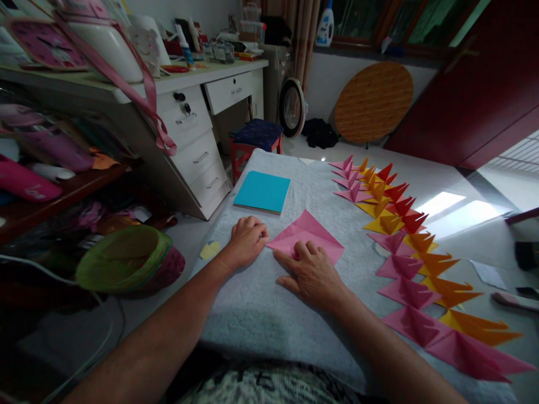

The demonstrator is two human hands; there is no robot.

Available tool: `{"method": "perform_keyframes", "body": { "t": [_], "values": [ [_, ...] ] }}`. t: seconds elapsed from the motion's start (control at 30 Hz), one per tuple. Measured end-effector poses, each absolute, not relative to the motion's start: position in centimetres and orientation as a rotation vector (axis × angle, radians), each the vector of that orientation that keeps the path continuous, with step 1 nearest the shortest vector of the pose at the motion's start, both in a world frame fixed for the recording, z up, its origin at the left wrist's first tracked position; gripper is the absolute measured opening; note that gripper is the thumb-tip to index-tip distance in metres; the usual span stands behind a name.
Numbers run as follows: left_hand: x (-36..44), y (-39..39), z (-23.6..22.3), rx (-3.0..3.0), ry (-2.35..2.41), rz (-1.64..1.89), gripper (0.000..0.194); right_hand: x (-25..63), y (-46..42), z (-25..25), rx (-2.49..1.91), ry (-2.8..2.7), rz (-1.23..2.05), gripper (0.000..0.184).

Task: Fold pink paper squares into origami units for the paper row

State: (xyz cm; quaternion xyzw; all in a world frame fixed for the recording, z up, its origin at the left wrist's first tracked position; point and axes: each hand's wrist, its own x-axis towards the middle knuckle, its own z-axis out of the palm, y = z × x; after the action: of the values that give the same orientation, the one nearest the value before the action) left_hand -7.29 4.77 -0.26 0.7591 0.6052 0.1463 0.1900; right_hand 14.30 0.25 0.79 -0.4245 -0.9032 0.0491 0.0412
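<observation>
A pink sheet of origami paper (307,227) lies turned like a diamond on the cloth-covered table (252,331), with crease lines across it. My left hand (248,242) is closed at the paper's left corner, its fingertips on that corner. Over the lower part of the sheet rests my right hand (314,275), palm down, thumb spread and index finger reaching toward the left corner. The paper's bottom part is hidden beneath it. Beyond my hands is a stack of blue origami paper (263,192).
Rows of folded pink cranes (415,292), orange cranes (452,289) and red cranes (406,207) line the table's right side. A yellow paper scrap (209,250) lies at the left edge. A green basket (122,258) stands left, below the desk (185,134); a stool (256,134) is behind.
</observation>
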Motion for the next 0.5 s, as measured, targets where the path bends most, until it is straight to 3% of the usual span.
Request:
{"method": "perform_keyframes", "body": {
  "t": [0.5],
  "values": [
    [-6.2,4.1,-0.2,2.107,1.741,0.393,0.006,14.1,0.2,0.9,-1.340,-2.751,0.171,0.058]
  ]
}}
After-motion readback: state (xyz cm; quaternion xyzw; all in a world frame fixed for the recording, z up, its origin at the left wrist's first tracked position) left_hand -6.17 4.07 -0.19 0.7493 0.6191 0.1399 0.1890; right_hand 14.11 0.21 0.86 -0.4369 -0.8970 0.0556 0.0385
